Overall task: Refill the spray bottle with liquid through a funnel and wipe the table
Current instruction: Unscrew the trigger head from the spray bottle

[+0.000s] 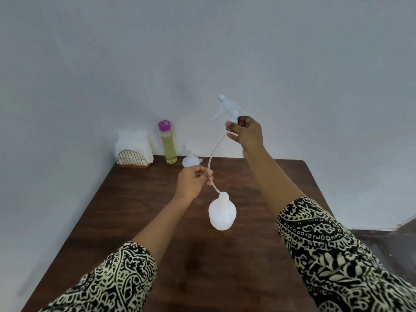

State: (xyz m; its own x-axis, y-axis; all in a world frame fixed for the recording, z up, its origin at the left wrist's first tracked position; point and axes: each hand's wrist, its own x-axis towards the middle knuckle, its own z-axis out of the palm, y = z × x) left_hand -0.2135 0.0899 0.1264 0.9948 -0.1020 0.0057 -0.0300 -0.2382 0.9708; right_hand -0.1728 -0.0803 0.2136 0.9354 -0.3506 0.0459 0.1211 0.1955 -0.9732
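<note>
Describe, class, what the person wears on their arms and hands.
Both arms wear loose sleeves in a black and cream paisley-like print: the left sleeve and the right sleeve end near the elbow, leaving the forearms bare. The left hand and right hand show no gloves or rings.

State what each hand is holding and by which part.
The right hand holds the spray head by its screw collar, lifted high. The left hand pinches its dip tube partway along, above the bottle neck.
</note>
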